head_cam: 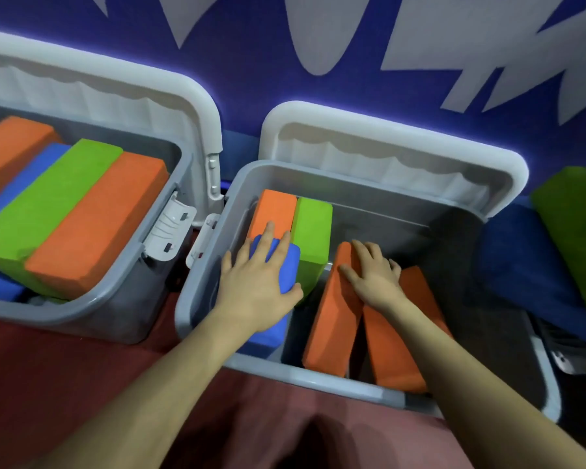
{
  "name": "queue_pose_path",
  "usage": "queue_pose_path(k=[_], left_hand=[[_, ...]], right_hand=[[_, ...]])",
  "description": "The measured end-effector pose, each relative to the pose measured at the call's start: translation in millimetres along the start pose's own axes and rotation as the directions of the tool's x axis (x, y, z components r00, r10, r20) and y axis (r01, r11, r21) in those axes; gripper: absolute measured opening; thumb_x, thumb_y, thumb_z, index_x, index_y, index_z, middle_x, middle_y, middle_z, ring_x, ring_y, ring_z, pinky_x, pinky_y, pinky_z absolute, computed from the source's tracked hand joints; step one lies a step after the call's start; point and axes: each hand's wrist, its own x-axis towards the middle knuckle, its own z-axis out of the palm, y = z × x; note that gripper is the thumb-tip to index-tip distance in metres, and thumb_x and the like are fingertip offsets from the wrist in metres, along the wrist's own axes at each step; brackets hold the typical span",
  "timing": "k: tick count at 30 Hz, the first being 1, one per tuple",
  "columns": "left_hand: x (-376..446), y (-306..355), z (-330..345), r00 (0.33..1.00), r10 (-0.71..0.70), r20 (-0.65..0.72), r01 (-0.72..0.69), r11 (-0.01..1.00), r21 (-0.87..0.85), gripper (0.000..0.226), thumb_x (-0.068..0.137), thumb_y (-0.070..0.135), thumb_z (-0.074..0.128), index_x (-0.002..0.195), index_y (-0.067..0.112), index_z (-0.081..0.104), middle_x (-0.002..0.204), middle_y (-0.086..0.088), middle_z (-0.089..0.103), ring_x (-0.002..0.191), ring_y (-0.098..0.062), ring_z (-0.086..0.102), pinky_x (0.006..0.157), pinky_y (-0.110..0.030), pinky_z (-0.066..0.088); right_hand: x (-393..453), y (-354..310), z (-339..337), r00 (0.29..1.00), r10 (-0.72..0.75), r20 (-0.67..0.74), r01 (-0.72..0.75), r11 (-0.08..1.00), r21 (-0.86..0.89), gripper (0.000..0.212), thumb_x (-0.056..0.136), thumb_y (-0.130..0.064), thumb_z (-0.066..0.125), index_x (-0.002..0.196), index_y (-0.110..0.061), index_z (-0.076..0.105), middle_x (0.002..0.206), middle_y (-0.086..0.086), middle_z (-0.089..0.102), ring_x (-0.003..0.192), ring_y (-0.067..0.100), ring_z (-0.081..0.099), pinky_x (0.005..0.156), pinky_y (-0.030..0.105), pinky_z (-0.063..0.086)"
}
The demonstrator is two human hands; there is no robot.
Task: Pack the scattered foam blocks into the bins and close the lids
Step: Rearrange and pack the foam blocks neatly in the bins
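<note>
Two grey bins stand side by side with their white lids open against the wall. The left bin [122,299] is packed with orange, green and blue foam blocks. In the right bin [200,299] an orange block [276,208] and a green block [313,231] stand at the back left. My left hand [257,286] lies flat with spread fingers on a blue block [290,265] at the bin's left side. My right hand [372,275] rests on a leaning orange block [332,319], beside another orange block [393,346].
The right bin's lid [403,154] and the left bin's lid [115,86] lean on a blue wall with white shapes. A blue block [528,265] and a green block [575,225] lie outside to the right. The floor [82,367] is red.
</note>
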Motion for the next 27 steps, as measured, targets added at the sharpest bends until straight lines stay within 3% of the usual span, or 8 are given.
queue_pose_path(k=[6,10,13,16,19,22,24,27], left_hand=[[-2,-5,-7,1.0,-0.015,0.027,0.014,0.999,0.04,0.078,0.091,0.059,0.038,0.152,0.031,-0.002,0.16,-0.001,-0.016,0.125,-0.038,0.044,0.111,-0.053,0.024],[-3,-12,-8,1.0,-0.01,0.019,0.01,1.0,0.018,0.077,0.091,0.06,0.038,0.152,0.033,0.0,0.16,0.0,-0.015,0.126,-0.037,0.044,0.111,-0.05,0.025],[-6,-15,-8,1.0,0.01,-0.013,-0.01,0.999,0.032,0.079,0.086,0.065,0.032,0.152,0.033,0.004,0.161,0.0,-0.01,0.122,-0.035,0.048,0.107,-0.043,0.03],[-6,-19,-10,0.999,0.026,-0.04,-0.025,0.999,0.033,0.087,0.072,0.065,0.021,0.152,0.032,0.01,0.161,-0.001,-0.004,0.118,-0.034,0.052,0.104,-0.039,0.03],[-7,-18,-10,0.998,0.027,-0.065,-0.025,0.999,0.034,0.079,0.081,0.066,0.027,0.152,0.034,0.012,0.161,-0.001,-0.003,0.119,-0.034,0.05,0.103,-0.037,0.031],[-14,-17,-8,0.998,0.029,-0.057,-0.024,0.997,0.072,0.077,0.089,0.063,0.038,0.152,0.035,0.004,0.161,-0.001,-0.009,0.121,-0.036,0.046,0.102,-0.038,0.031],[-18,-19,-9,0.999,0.039,-0.021,-0.036,0.995,0.096,0.083,0.088,0.065,0.039,0.152,0.035,-0.003,0.16,-0.003,-0.015,0.12,-0.037,0.046,0.101,-0.039,0.032],[-21,-21,-11,0.998,0.054,0.011,-0.055,0.995,0.086,0.083,0.088,0.063,0.04,0.152,0.033,-0.004,0.159,-0.003,-0.017,0.119,-0.038,0.047,0.098,-0.039,0.034]], right_hand=[[-41,-39,-38,0.977,-0.1,-0.187,0.096,0.995,-0.032,0.089,0.074,-0.076,0.045,0.142,-0.02,0.041,0.13,0.016,0.039,0.114,0.041,0.043,0.105,0.062,0.027],[-68,-58,-38,0.929,-0.086,-0.359,0.128,0.987,0.096,0.062,0.072,-0.065,0.064,0.111,-0.017,0.057,0.121,0.018,0.044,0.109,0.041,0.05,0.095,0.062,0.039],[-93,-56,-18,0.972,-0.078,-0.224,0.104,0.989,0.106,0.044,0.078,-0.046,0.072,0.104,-0.017,0.051,0.127,0.01,0.045,0.117,0.037,0.049,0.088,0.045,0.047],[-98,-48,-10,0.99,-0.04,-0.133,0.051,0.995,0.08,0.051,0.084,-0.035,0.067,0.127,-0.018,0.047,0.132,0.007,0.042,0.117,0.037,0.048,0.086,0.04,0.047],[-93,-50,-14,0.998,0.04,-0.052,-0.043,0.998,-0.055,0.068,0.085,-0.045,0.06,0.144,-0.03,0.031,0.147,0.007,0.026,0.122,0.037,0.036,0.092,0.044,0.044],[-93,-58,-9,0.992,0.124,-0.027,-0.126,0.98,-0.154,0.071,0.085,-0.062,0.051,0.145,-0.031,0.028,0.149,0.009,0.021,0.125,0.038,0.031,0.097,0.046,0.036],[-90,-61,-4,0.979,0.206,0.003,-0.206,0.977,-0.055,0.073,0.084,-0.066,0.051,0.143,-0.029,0.029,0.153,0.013,0.012,0.132,0.041,0.028,0.103,0.05,0.033],[-85,-61,1,0.963,0.245,0.115,-0.259,0.957,0.128,0.077,0.089,-0.046,0.058,0.151,-0.028,0.015,0.157,0.022,-0.003,0.134,0.052,0.028,0.108,0.048,0.03]])
